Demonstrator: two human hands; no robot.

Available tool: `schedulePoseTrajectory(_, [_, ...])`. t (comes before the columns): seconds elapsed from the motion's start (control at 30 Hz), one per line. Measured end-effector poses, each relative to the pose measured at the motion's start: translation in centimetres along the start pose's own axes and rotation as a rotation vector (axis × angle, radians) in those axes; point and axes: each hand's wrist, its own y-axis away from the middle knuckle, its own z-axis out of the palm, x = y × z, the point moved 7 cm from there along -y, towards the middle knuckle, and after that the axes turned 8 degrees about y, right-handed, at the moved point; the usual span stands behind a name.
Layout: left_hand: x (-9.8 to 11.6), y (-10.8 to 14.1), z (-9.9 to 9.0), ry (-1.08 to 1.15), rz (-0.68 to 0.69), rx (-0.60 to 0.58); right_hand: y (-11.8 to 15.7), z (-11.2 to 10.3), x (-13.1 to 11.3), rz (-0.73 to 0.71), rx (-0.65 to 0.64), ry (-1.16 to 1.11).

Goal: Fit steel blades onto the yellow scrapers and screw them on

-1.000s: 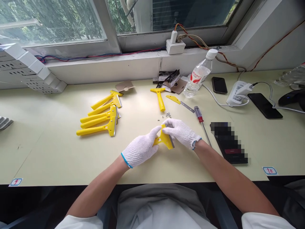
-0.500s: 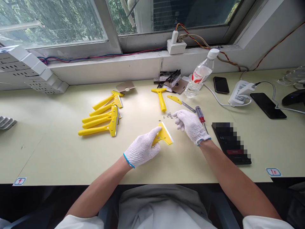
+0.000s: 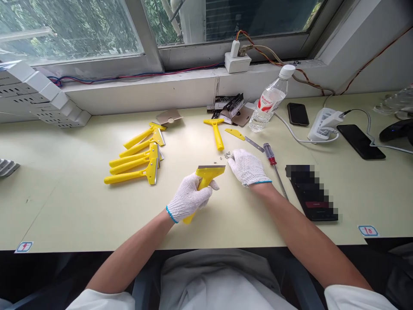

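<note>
My left hand (image 3: 190,196), in a white knit glove, is wrapped round the handle of a yellow scraper (image 3: 209,172), its wide head tilted up with a dark blade edge. My right hand (image 3: 247,167), gloved too, rests by a small pile of screws (image 3: 227,155); its fingers are drawn together, and what is between them is too small to make out. Behind the screws lie another yellow scraper (image 3: 217,134) and a yellow piece (image 3: 235,133) beside a metal blade (image 3: 254,144). A screwdriver (image 3: 270,155) lies right of my right hand.
Several yellow scrapers (image 3: 130,177) lie at the left. Behind are torn black packaging (image 3: 230,105), brown card (image 3: 169,116) and a water bottle (image 3: 269,101). Phones (image 3: 314,193), a white power adapter (image 3: 322,125) and cables are on the right. White boxes (image 3: 48,92) are stacked far left.
My left hand has turned the scraper so its head points up and away, and its lower handle shows. My right hand has moved left and down to the screws, its fingers closing.
</note>
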Motion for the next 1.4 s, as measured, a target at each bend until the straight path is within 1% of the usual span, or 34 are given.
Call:
schedulePoseTrajectory(0.1, [0.3, -0.1, 0.2, 0.1, -0.008, -0.027, 0.3, -0.6, -0.4, -0.032, -0.034, 0.019])
schedulePoseTrajectory(0.17, [0.5, -0.1, 0.3, 0.168, -0.009, -0.033, 1.0, -1.4, -0.7, -0.06, -0.027, -0.031])
schedulePoseTrajectory(0.2, [0.6, -0.1, 0.4, 0.203, -0.013, -0.039, 1.4, -1.9, -0.7, -0.071, -0.017, -0.092])
schedulePoseTrajectory(0.27, [0.6, -0.1, 0.7, 0.263, -0.026, -0.065, 2.3, -3.1, -0.6, -0.084, 0.039, -0.333])
schedulePoseTrajectory(0.33, [0.5, -0.1, 0.9, 0.306, -0.041, -0.09, 3.2, -4.5, -0.6, -0.126, 0.123, -0.568])
schedulePoseTrajectory(0.37, [0.4, -0.1, 1.0, 0.324, -0.048, -0.096, 3.5, -5.1, -0.6, -0.153, 0.161, -0.638])
schedulePoseTrajectory(0.43, [0.1, -0.2, 1.0, 0.352, -0.065, -0.095, 3.9, -5.9, -0.7, -0.185, 0.214, -0.697])
schedulePoseTrajectory(0.53, [-0.3, -0.4, 0.8, 0.375, -0.092, -0.073, 4.1, -6.1, -0.6, -0.131, 0.216, -0.75])
schedulePoseTrajectory(0.63, [-0.5, -0.5, 0.7, 0.372, -0.107, -0.043, 4.2, -5.6, -0.4, -0.044, 0.194, -0.834])
schedulePoseTrajectory(0.73, [-0.5, -0.6, 0.7, 0.363, -0.102, -0.025, 4.4, -5.0, -0.7, -0.004, 0.157, -0.883])
schedulePoseTrajectory(0.8, [-0.4, -0.6, 0.7, 0.359, -0.105, -0.02, 4.6, -4.8, -1.0, -0.011, 0.141, -0.87])
schedulePoseTrajectory(0.87, [-0.5, -0.6, 0.7, 0.356, -0.113, -0.022, 4.7, -5.1, -1.4, -0.065, 0.179, -0.803])
schedulePoseTrajectory(0.97, [-0.5, -0.5, 0.8, 0.341, -0.111, -0.035, 5.1, -6.1, -2.6, -0.239, 0.303, -0.668])
schedulePoseTrajectory(1.03, [-0.4, -0.5, 0.9, 0.327, -0.098, -0.038, 5.4, -6.2, -3.5, -0.351, 0.314, -0.628])
schedulePoseTrajectory(1.1, [-0.2, -0.5, 0.9, 0.314, -0.082, -0.031, 5.5, -5.8, -4.2, -0.408, 0.289, -0.61])
schedulePoseTrajectory(1.27, [-0.2, -0.4, 1.1, 0.214, -0.068, -0.024, 5.8, -5.3, -4.5, -0.404, 0.311, -0.516])
schedulePoseTrajectory(1.4, [-0.6, -0.4, 1.0, 0.071, -0.063, 0.006, 5.9, -5.2, -4.5, -0.355, 0.26, -0.382])
